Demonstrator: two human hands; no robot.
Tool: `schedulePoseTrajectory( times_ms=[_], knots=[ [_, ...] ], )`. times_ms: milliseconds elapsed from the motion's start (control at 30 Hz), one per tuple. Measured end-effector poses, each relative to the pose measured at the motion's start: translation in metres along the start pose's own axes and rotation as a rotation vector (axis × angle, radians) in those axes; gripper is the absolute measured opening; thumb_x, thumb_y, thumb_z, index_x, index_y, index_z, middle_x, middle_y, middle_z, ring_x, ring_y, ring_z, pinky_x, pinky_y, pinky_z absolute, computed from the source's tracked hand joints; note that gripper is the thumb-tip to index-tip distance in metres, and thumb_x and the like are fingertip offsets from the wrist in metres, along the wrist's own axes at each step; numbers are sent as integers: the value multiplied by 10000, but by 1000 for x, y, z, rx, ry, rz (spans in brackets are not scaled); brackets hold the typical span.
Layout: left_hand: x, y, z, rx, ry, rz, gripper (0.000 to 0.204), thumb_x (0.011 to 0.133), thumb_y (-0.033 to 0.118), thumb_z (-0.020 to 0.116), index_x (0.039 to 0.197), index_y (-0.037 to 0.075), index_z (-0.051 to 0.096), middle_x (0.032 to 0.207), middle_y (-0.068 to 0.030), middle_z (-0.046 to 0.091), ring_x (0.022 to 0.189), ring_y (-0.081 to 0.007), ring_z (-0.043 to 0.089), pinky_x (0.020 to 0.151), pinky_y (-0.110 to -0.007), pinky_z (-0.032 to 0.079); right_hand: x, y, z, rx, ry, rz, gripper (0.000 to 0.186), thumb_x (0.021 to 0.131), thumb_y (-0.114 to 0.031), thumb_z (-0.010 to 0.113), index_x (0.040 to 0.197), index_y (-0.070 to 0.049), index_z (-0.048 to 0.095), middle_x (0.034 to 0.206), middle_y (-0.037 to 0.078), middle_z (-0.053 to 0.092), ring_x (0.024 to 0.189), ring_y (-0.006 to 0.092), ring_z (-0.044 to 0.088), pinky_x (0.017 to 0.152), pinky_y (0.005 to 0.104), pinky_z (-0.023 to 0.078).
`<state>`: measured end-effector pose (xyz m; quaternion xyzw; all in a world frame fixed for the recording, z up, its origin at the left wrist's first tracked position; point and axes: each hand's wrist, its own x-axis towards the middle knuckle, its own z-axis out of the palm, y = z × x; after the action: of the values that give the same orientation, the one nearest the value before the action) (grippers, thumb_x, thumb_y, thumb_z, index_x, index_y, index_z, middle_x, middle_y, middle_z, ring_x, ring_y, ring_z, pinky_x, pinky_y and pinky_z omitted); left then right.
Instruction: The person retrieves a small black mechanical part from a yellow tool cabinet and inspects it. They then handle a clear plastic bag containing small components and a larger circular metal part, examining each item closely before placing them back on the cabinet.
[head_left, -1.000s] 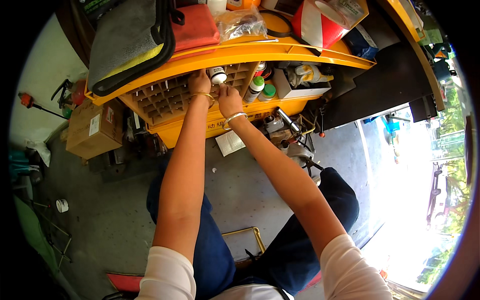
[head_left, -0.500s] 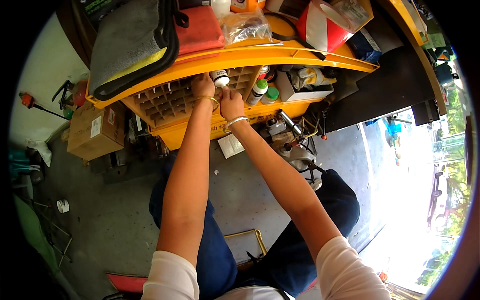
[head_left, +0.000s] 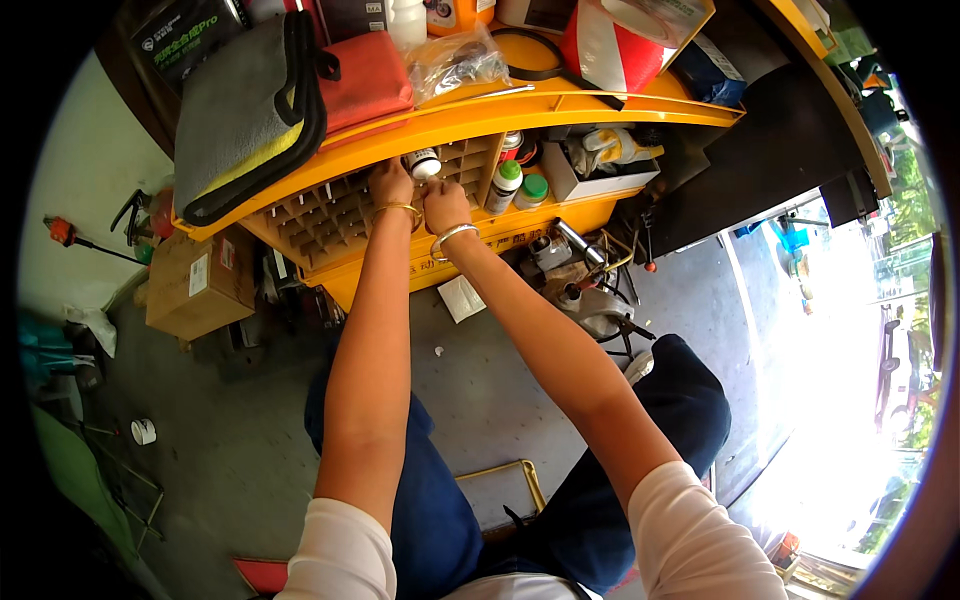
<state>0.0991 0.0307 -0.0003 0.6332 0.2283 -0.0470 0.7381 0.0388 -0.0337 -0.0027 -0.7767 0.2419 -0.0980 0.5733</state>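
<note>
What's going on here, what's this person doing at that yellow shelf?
A seated person reaches both hands up to a yellow shelf unit. The left hand and right hand meet at a small white bottle with a dark cap, right at the front of a grid of small compartments. Which hand actually grips the bottle is hard to tell. Two green-capped bottles stand just to the right, and a cardboard box sits on the floor at left.

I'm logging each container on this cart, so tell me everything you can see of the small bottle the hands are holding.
The small bottle is white with a dark cap, probably plastic. It sits tilted at the front of the yellow cart's compartment rack, just under the top shelf's edge. The left hand touches it from the left and the right hand reaches up from below right. Its label is too small to make out, and its lower part is hidden by fingers.
</note>
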Motion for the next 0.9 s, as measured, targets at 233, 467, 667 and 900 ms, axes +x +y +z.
schedulePoseTrajectory(
  times_ms=[233,467,667,900],
  knots=[
    [-11,7,2,81,41,71,460,919,390,454,1076,-28,566,865,-109,613,629,-166,535,593,-285,419,16,9,1,95,-45,115,343,860,-285,512,797,39,603,832,285,597,855,434,569,730,459,458],
    [-13,10,-2,-18,-31,-9,340,896,373,512,1027,61,539,634,-4,474,459,-73,451,444,-209,445,23,11,-7,-73,-252,-91,419,855,-414,478,926,-17,592,833,275,593,824,430,573,735,437,461],
    [-21,15,-1,-24,8,28,418,892,388,506,947,-21,573,677,-69,570,497,-122,521,458,-257,418,34,6,1,-19,-267,95,769,836,-633,379,915,104,583,872,298,602,888,408,591,769,407,451],
    [-22,17,1,-144,17,6,397,890,360,526,965,-28,569,718,-74,584,510,-124,519,454,-263,435,8,-9,-4,-154,-150,-32,721,868,-589,367,876,89,612,866,313,592,904,438,561,799,414,427]
  ],
)
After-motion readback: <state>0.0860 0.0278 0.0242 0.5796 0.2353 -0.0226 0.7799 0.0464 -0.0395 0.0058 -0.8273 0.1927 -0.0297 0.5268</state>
